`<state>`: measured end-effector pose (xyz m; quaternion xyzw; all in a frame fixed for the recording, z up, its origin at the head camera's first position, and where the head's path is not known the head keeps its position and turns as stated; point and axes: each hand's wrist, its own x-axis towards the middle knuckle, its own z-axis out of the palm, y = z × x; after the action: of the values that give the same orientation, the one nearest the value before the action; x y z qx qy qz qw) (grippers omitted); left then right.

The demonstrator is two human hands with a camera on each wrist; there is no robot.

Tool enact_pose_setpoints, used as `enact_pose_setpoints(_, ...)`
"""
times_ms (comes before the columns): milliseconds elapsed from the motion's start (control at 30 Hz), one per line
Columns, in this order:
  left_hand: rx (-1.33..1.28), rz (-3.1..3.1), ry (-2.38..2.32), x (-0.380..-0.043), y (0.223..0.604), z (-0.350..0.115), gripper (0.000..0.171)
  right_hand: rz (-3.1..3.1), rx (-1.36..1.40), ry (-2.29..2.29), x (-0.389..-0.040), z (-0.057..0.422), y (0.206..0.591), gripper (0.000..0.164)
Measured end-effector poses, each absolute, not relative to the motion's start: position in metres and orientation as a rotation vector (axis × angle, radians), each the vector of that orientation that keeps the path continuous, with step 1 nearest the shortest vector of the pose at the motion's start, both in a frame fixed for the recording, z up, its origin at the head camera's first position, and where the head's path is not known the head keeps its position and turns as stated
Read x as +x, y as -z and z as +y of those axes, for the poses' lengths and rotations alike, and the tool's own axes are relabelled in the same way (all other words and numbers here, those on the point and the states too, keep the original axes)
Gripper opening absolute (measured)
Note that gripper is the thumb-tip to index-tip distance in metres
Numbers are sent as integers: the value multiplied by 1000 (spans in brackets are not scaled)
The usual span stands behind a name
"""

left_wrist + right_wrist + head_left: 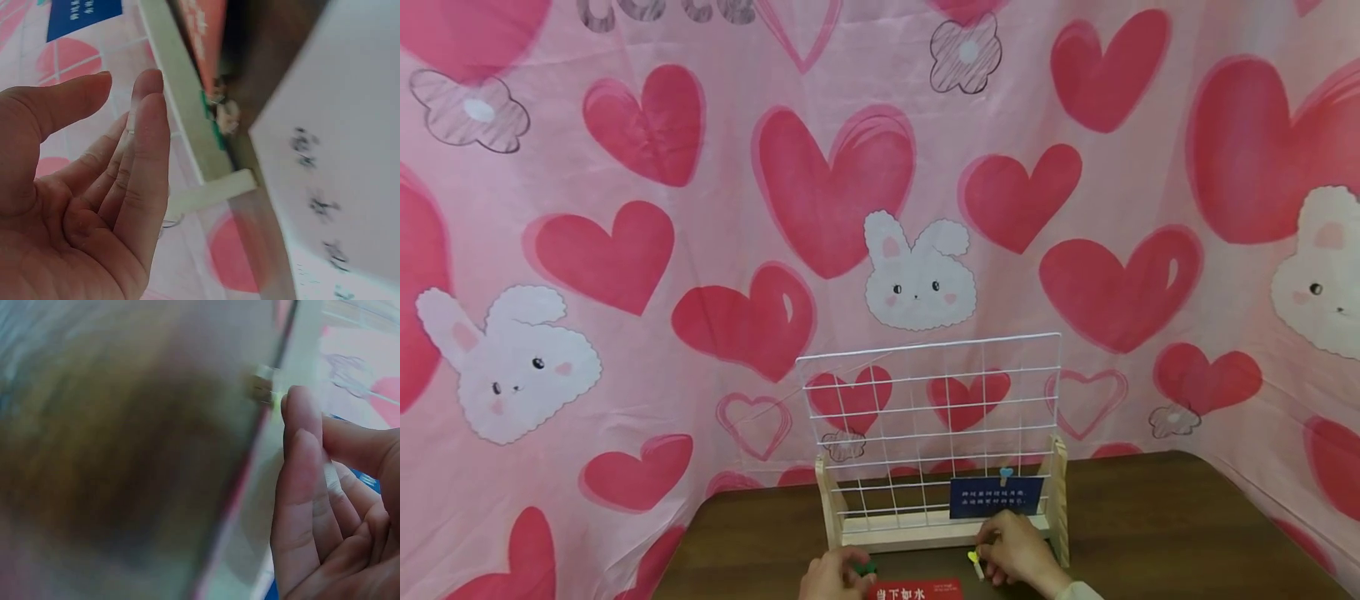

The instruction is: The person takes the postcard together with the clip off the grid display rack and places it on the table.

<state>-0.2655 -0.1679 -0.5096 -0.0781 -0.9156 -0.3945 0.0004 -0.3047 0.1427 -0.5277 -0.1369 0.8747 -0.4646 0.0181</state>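
Observation:
In the head view, my left hand (833,575) is beside a green clothespin (867,569) and a red card (917,590) with white lettering. The left wrist view shows the left hand's palm, its fingers long and relaxed, with a gap between thumb and index finger. The green clip (212,119) lies beyond those fingertips. My right hand (1018,546) appears to pinch a small wooden clothespin with a yellow heart (976,562) at its fingertips. Seen from the right wrist, thumb and index finger (300,412) meet near that clip; their exact contact is blurred.
A white wire grid (925,417) stands in a wooden base (925,532) on the brown table (752,533). A blue heart clip (1006,473) fastens a dark blue card (996,498) to it. A pink heart-patterned curtain (737,208) hangs behind. A white lettered sheet (350,125) fills the left wrist view's right side.

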Motion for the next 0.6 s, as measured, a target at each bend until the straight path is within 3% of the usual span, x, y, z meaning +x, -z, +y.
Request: enact_pose_setpoints(600,-408,-2458,1269,-270,487,-104,16,3016,-426,1718,-291,160,476,9)
